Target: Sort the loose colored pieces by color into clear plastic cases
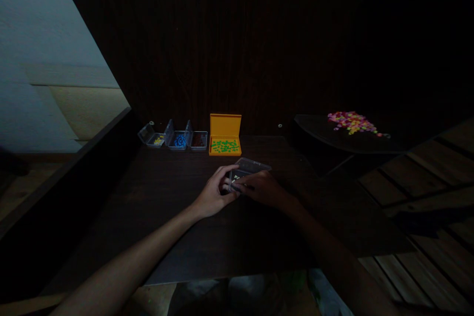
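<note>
Low over the dark tabletop, a small clear plastic box (254, 164) stands with its lid raised. My left hand (214, 194) is wrapped round the box's left side, thumb at the near edge and fingers on the far side. Inside lie a few small pale pieces (237, 177). My right hand (265, 187) reaches in from the right, its fingertips pinched together at the box's opening. Whatever is between those fingertips is too small and dark to make out. Both hands partly cover the box.
Along the back panel stand open clear boxes with yellow pieces (159, 141), blue pieces (180, 140) and dark reddish pieces (199, 139). Beside them is an open orange case (225, 122) with green pieces. A pile of colourful small pieces (351, 122) lies on the right-hand shelf (314, 128).
</note>
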Available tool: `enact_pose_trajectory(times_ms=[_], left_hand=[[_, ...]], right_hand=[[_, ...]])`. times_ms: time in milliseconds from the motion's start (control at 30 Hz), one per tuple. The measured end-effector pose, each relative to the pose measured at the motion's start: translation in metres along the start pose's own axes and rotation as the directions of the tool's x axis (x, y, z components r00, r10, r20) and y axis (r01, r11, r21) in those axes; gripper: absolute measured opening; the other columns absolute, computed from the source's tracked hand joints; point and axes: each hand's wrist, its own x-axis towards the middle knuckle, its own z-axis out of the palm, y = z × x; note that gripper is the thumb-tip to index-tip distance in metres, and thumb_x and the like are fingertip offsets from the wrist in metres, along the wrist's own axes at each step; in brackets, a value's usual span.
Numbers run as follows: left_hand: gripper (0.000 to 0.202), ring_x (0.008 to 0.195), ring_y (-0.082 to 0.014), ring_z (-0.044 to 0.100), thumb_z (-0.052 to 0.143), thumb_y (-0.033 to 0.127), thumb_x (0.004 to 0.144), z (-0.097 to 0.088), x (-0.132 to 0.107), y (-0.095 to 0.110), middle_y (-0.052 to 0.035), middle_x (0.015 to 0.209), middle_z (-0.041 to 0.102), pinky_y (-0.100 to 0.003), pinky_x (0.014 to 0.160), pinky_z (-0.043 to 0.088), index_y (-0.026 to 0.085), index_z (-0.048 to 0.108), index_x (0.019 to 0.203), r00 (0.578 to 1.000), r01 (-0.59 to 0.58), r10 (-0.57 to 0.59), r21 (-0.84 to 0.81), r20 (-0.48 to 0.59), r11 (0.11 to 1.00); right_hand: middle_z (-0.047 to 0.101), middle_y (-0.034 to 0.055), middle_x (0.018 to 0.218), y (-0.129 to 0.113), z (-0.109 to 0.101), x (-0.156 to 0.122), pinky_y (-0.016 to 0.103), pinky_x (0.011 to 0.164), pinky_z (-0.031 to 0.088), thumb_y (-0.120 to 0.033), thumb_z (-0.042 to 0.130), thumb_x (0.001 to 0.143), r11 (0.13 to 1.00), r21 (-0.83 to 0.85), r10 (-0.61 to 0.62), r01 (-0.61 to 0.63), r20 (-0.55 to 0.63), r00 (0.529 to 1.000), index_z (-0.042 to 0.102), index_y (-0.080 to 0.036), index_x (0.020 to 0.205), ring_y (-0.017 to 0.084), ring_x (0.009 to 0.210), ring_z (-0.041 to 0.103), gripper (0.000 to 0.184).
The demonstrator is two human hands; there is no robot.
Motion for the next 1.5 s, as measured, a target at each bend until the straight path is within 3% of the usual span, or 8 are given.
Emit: enact_pose_trajectory(times_ms=[300, 567, 867, 1000, 1133, 1233, 1367, 1500], left_hand=[[0.067, 0.081, -0.0131, 0.065, 0.077, 0.020, 0.070, -0.003, 0.003, 0.004, -0.0063, 0.102, 0.062, -0.026, 0.073, 0.051, 0.021, 0.049, 0.131, 0.998, 0.058, -0.062, -0.106, -0.029, 0.993], [0.065, 0.080, -0.0120, 0.064, 0.073, 0.016, 0.071, -0.004, 0.003, 0.005, -0.0075, 0.108, 0.062, -0.024, 0.071, 0.050, 0.020, 0.048, 0.131, 0.998, 0.045, -0.049, -0.117, -0.035, 0.992], [0.066, 0.082, -0.0137, 0.065, 0.075, 0.018, 0.070, -0.006, 0.004, 0.005, -0.0078, 0.106, 0.064, -0.026, 0.073, 0.051, 0.021, 0.048, 0.131, 0.998, 0.042, -0.047, -0.124, -0.041, 0.991], [0.066, 0.083, -0.0141, 0.065, 0.076, 0.020, 0.071, -0.007, 0.004, 0.005, -0.0070, 0.103, 0.064, -0.026, 0.073, 0.051, 0.021, 0.048, 0.131, 0.998, 0.046, -0.052, -0.123, -0.047, 0.991], [0.070, 0.086, -0.0158, 0.066, 0.078, 0.021, 0.070, -0.012, 0.007, 0.005, -0.0053, 0.096, 0.065, -0.027, 0.074, 0.052, 0.021, 0.046, 0.133, 0.996, 0.052, -0.060, -0.106, -0.072, 0.993], [0.075, 0.087, -0.0167, 0.066, 0.079, 0.021, 0.068, -0.020, 0.012, 0.006, -0.0039, 0.091, 0.066, -0.026, 0.074, 0.051, 0.019, 0.045, 0.134, 0.990, 0.063, -0.074, -0.098, -0.117, 0.993], [0.079, 0.085, -0.0171, 0.067, 0.079, 0.023, 0.066, -0.033, 0.018, 0.008, -0.0031, 0.086, 0.067, -0.027, 0.076, 0.052, 0.017, 0.042, 0.136, 0.977, 0.059, -0.076, -0.089, -0.199, 0.994], [0.078, 0.087, -0.0164, 0.066, 0.079, 0.023, 0.064, -0.042, 0.022, 0.009, -0.0072, 0.104, 0.066, -0.026, 0.072, 0.053, 0.019, 0.045, 0.134, 0.964, 0.026, -0.045, -0.075, -0.260, 0.997]], right_hand=[[0.078, 0.0045, 0.096, -0.001, -0.013, -0.003, 0.026, 0.078, 0.051, -0.028, 0.058, 0.091, 0.997, 0.073, 0.013, -0.004, -0.133, 0.991, 0.076, -0.024, 0.100, 0.018, 0.084, 0.073, 0.020], [0.077, 0.0060, 0.102, -0.015, -0.011, -0.003, 0.027, 0.075, 0.049, -0.045, 0.064, 0.087, 1.000, -0.001, 0.023, -0.023, -0.016, 1.000, 0.072, -0.025, 0.112, 0.021, 0.088, 0.073, 0.033], [0.077, 0.0064, 0.098, -0.013, -0.010, -0.004, 0.026, 0.070, 0.048, -0.047, 0.062, 0.088, 0.998, -0.041, 0.051, -0.052, -0.030, 0.998, 0.073, -0.025, 0.111, 0.020, 0.084, 0.073, 0.033], [0.078, 0.0069, 0.096, -0.014, -0.011, -0.005, 0.026, 0.072, 0.050, -0.044, 0.063, 0.087, 0.999, 0.024, 0.039, -0.036, -0.133, 0.990, 0.074, -0.024, 0.108, 0.019, 0.081, 0.073, 0.031], [0.077, 0.0059, 0.079, -0.014, -0.010, -0.005, 0.026, 0.065, 0.051, -0.040, 0.062, 0.087, 0.998, 0.055, 0.026, -0.009, -0.324, 0.946, 0.076, -0.020, 0.094, 0.017, 0.066, 0.070, 0.025], [0.075, 0.0049, 0.073, -0.019, -0.002, -0.005, 0.026, 0.064, 0.050, -0.034, 0.059, 0.089, 0.998, 0.040, -0.024, 0.043, -0.396, 0.918, 0.073, -0.020, 0.084, 0.016, 0.063, 0.068, 0.021], [0.069, 0.0030, 0.071, -0.033, 0.018, -0.003, 0.024, 0.061, 0.048, -0.030, 0.052, 0.093, 0.988, 0.004, -0.146, 0.153, -0.281, 0.949, 0.070, -0.020, 0.086, 0.012, 0.060, 0.062, 0.022], [0.067, 0.0049, 0.088, -0.042, 0.040, -0.001, 0.023, 0.061, 0.047, -0.031, 0.053, 0.093, 0.980, -0.040, -0.198, 0.195, -0.161, 0.967, 0.068, -0.020, 0.102, 0.013, 0.071, 0.062, 0.021]])
